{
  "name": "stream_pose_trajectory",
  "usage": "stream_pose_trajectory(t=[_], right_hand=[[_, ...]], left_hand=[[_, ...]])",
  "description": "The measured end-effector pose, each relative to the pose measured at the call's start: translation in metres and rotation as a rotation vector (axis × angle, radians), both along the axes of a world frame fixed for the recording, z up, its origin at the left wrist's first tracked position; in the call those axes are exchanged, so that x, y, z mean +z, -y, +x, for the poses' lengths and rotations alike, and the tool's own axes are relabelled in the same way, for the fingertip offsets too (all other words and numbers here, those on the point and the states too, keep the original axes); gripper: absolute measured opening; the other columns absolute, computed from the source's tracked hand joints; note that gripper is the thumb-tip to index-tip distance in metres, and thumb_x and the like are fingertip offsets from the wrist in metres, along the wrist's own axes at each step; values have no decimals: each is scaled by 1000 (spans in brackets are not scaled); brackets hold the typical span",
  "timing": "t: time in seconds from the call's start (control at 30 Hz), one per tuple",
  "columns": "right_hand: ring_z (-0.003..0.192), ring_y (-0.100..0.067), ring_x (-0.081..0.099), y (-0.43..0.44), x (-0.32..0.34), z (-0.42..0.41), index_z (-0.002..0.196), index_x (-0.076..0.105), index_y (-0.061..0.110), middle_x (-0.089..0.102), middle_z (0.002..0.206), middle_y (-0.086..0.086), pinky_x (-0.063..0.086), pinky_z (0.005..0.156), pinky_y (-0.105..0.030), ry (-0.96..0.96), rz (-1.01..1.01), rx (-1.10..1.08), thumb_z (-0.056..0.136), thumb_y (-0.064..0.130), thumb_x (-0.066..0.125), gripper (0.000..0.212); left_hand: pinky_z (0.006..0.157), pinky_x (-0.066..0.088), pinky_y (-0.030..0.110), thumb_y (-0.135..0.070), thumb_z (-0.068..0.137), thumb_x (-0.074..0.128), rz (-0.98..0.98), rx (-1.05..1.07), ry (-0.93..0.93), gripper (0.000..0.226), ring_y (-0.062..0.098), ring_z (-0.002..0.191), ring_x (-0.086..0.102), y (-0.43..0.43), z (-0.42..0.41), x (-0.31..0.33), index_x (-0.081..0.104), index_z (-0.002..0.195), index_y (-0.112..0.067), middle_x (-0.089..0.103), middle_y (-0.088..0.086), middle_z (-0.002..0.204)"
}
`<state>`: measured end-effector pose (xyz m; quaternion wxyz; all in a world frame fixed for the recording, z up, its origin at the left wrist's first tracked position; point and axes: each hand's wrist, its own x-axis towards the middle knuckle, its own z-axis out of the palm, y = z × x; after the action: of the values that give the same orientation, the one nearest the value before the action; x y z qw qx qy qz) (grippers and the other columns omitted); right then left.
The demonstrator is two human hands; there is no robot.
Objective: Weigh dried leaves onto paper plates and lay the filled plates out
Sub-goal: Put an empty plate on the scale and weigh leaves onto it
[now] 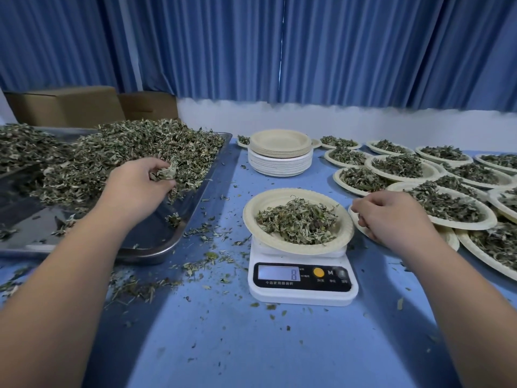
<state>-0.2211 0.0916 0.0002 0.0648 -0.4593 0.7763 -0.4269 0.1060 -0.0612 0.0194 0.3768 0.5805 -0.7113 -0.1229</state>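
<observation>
Scale [302, 287] sits on the blue table [251, 345], display end facing the person, long side running front to back. Round paper plate [251, 219] on top, small heap of dried leaves [296, 222] in it. Left hand [140, 186] is over the metal tray [156, 247], fingers bunched round a clump [165, 172] off the big pile [126, 152]; the tray's long side runs off toward the curtain [335, 51]. Right hand [391, 217] is just right of the scale, fingers curled, on a filled plate [451, 240]. Can't tell if it's pinching anything. More filled plates [433, 172] overlap further right, empty stack [279, 163] behind the scale.
</observation>
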Motion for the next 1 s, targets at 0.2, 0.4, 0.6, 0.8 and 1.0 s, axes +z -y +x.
stream_pose_trajectory(t=[0.2,0.4,0.6,0.8,1.0], right_hand=[[57,-24,48,0,-1,0,71,62,-1,62,74,-26,41,60,-32,16,-6,12,90,28,57,35],[56,-24,48,-1,0,-1,73,64,0,62,71,-24,41,59,-32,11,7,8,90,29,57,35],[57,-21,43,0,-1,-2,78,62,-5,53,63,-16,37,59,-32,44,7,24,89,27,55,35],[56,-22,44,0,-1,-2,77,63,-4,56,66,-24,38,59,-32,25,3,24,89,27,55,35],[56,-22,45,0,-2,-3,75,63,-4,60,74,-29,39,59,-33,35,-10,24,89,27,56,35]], left_hand=[[52,37,24,-29,94,61,57,38,86,37,19,66,55,4,2,-5,59,129,-17,56,-5,82],[93,40,37,-37,98,52,134,68,150,54,33,118,51,8,2,-10,44,143,-10,51,16,140],[90,39,35,-43,98,47,157,67,187,57,33,123,49,12,3,-14,44,143,-8,50,16,141],[53,37,21,-39,95,50,146,59,177,48,9,60,48,16,3,-16,51,138,-17,65,4,110],[66,40,28,-31,92,54,192,46,176,32,17,77,54,15,5,-17,62,122,-25,57,-6,90]])
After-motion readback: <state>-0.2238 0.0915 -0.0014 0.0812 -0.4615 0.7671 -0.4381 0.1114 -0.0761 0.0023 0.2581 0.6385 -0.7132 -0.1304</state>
